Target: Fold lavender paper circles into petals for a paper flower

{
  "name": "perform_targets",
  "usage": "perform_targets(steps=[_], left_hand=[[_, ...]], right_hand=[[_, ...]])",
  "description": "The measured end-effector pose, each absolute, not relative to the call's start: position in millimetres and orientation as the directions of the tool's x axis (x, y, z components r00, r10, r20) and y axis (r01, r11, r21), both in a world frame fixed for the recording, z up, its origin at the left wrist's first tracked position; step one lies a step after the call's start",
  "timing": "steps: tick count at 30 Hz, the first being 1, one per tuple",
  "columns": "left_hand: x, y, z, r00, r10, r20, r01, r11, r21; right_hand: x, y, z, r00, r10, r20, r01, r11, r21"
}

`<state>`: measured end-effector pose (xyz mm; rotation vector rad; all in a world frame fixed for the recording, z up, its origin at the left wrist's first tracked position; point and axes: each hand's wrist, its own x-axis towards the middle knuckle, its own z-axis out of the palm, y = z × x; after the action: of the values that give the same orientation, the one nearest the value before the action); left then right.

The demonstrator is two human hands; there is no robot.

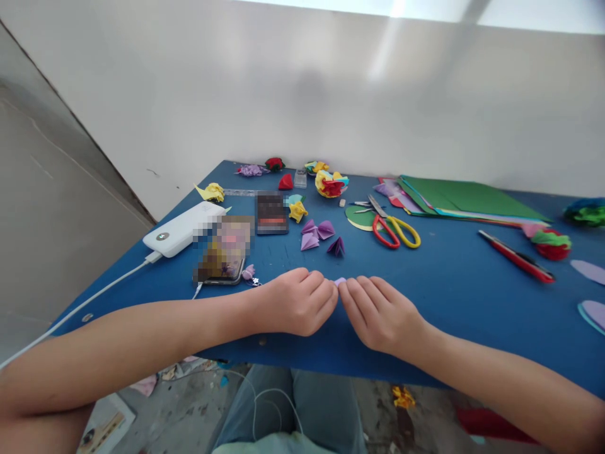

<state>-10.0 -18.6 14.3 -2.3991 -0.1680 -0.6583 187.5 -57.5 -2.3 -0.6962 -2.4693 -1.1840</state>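
Observation:
My left hand (302, 301) and my right hand (380, 312) meet fingertip to fingertip above the front part of the blue table (449, 302). Both are closed in a pinch on a small piece of purple paper (339, 281). Only a sliver of that paper shows; the fingers hide the rest. Just beyond my hands lie several folded purple paper petals (311, 238), with a darker one (336, 247) a little apart. Scissors (394, 230) with red and yellow handles rest open-bladed behind my right hand.
At left are a phone (227, 249), a white power bank (184, 228) with its cable, and a darker device (272, 213). Crumpled paper flowers (331, 184) stand along the back. Coloured paper sheets (472, 198), a red utility knife (516, 255) and purple paper ovals (588, 271) lie at right.

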Motion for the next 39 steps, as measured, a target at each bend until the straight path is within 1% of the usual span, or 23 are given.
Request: perform_targets(steps=[4, 13, 21, 26, 29, 32, 34, 35, 37, 39], left_hand=[[-9.3, -19.1, 13.8, 0.880, -0.023, 0.475, 0.275, -0.790, -0.548], [-7.1, -17.2, 11.3, 0.873, -0.011, 0.488, 0.304, -0.770, -0.561], [-6.0, -15.9, 8.7, 0.863, -0.002, 0.506, 0.333, -0.751, -0.571], [-4.7, -16.2, 6.7, 0.859, 0.010, 0.512, 0.350, -0.741, -0.573], [-5.0, -16.2, 7.4, 0.859, 0.038, 0.510, 0.375, -0.727, -0.576], [-8.1, -11.2, 10.6, 0.864, 0.104, 0.492, 0.413, -0.707, -0.574], [-11.0, -4.8, 12.6, 0.863, 0.160, 0.479, 0.443, -0.696, -0.565], [-12.4, -1.4, 13.0, 0.859, 0.188, 0.477, 0.462, -0.689, -0.559], [-14.1, 4.3, 12.4, 0.844, 0.245, 0.477, 0.501, -0.678, -0.539], [-14.3, 7.4, 9.7, 0.835, 0.302, 0.460, 0.527, -0.677, -0.513]], right_hand=[[187.8, -54.6, -2.9, -0.836, 0.304, 0.458, 0.546, 0.553, 0.629], [190.8, -47.7, -0.9, -0.823, 0.342, 0.452, 0.564, 0.577, 0.590], [191.3, -45.3, 0.9, -0.824, 0.322, 0.467, 0.559, 0.594, 0.578], [195.1, -39.7, 0.5, -0.823, 0.319, 0.471, 0.562, 0.579, 0.591], [200.5, -31.7, -0.5, -0.817, 0.333, 0.470, 0.573, 0.561, 0.598], [209.7, -21.5, -0.5, -0.790, 0.376, 0.484, 0.612, 0.515, 0.600], [217.3, -13.9, 0.3, -0.743, 0.414, 0.526, 0.669, 0.444, 0.596], [221.1, -10.0, 0.6, -0.699, 0.442, 0.562, 0.714, 0.394, 0.579], [227.4, -2.6, 0.7, -0.573, 0.539, 0.617, 0.813, 0.284, 0.508], [230.9, 3.4, -0.6, -0.445, 0.633, 0.634, 0.883, 0.190, 0.429]])
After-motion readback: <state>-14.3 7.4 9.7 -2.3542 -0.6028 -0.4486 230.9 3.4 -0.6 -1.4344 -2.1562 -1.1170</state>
